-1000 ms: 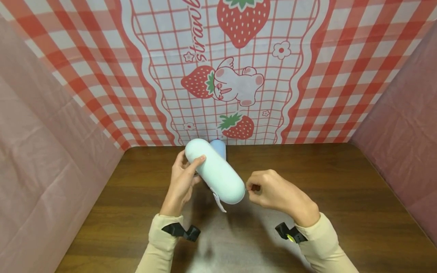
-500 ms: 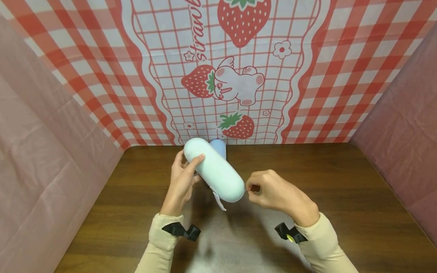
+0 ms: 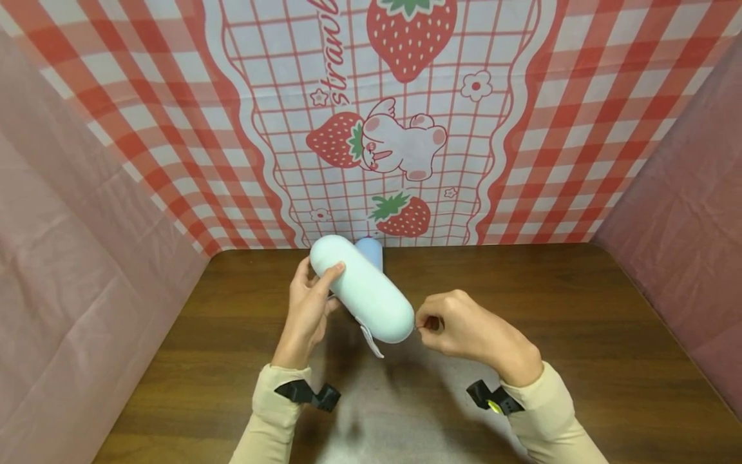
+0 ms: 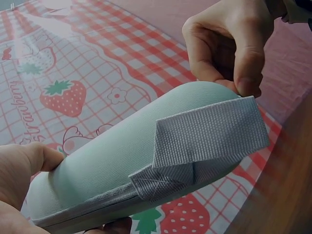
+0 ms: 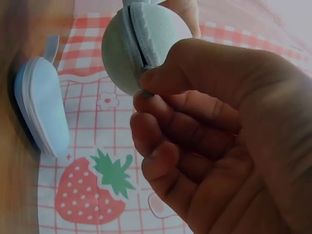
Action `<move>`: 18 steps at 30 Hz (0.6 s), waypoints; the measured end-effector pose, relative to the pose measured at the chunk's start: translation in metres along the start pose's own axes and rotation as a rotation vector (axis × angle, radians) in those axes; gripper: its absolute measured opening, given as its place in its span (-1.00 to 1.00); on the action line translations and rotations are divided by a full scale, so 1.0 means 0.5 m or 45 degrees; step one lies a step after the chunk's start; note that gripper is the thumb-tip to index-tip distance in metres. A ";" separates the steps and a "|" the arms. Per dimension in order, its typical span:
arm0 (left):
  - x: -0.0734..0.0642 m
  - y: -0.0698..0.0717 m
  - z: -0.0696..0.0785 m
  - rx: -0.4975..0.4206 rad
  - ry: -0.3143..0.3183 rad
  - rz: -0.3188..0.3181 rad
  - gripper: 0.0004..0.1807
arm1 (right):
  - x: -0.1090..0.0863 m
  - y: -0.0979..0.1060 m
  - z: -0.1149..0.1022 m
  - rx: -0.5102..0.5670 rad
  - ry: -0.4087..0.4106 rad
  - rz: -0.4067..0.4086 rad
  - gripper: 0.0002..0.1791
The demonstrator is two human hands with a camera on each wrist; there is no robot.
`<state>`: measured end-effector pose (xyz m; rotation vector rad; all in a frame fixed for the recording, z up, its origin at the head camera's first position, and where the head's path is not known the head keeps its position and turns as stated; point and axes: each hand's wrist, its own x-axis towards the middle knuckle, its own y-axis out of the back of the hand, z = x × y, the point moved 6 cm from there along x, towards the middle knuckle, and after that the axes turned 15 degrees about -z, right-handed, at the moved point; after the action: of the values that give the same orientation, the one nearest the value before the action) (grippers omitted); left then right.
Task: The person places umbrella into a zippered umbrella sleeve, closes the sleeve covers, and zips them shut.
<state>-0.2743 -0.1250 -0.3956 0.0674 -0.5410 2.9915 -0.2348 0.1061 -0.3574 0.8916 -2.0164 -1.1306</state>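
A mint-green, rounded zippered glasses case [image 3: 371, 293] is held up above the table, tilted with its lower end toward the right. My left hand [image 3: 307, 306] grips its upper left end, thumb on top and fingers underneath. At the lower end, my right hand [image 3: 466, 325] pinches the small zipper pull [image 5: 146, 92] between thumb and forefinger. In the right wrist view, the zipper tapes [image 5: 139, 39] show a narrow dark gap above the slider. A grey fabric strap loop [image 4: 207, 131] sticks out from the case's side. The left fingertips are mostly hidden beneath the case.
A light blue zippered case [image 5: 46, 107] stands behind the green one, near the back edge of the brown wooden table [image 3: 551, 303]. A red-checked strawberry cloth [image 3: 400, 129] hangs at the back. Pink cloth [image 3: 684, 212] lines both sides.
The green case has shifted slightly left and its lower end has risen a little. Both hands keep their hold, the right nearly in place.
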 end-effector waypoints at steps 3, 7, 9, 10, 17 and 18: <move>-0.001 0.000 0.003 -0.004 -0.007 -0.002 -0.37 | -0.004 0.010 0.005 -0.005 -0.023 0.028 -0.82; -0.005 -0.001 0.009 0.004 -0.012 -0.006 -0.35 | -0.012 0.034 0.008 -0.014 -0.036 0.138 -0.85; -0.006 -0.003 0.012 0.009 -0.014 -0.010 -0.34 | -0.014 0.041 0.009 -0.005 -0.042 0.186 -0.79; -0.007 -0.004 0.012 0.010 -0.017 -0.014 -0.34 | -0.015 0.044 0.009 -0.001 -0.040 0.210 -0.73; -0.010 -0.009 0.015 -0.012 -0.050 -0.035 -0.36 | -0.002 0.028 0.011 0.360 -0.126 0.254 -0.35; -0.010 -0.010 0.015 -0.019 -0.058 -0.037 -0.37 | 0.000 0.023 0.013 0.447 -0.150 0.241 -0.32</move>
<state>-0.2686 -0.1237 -0.3871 0.1415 -0.5621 2.9640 -0.2428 0.1135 -0.3498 0.7929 -2.3869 -0.7530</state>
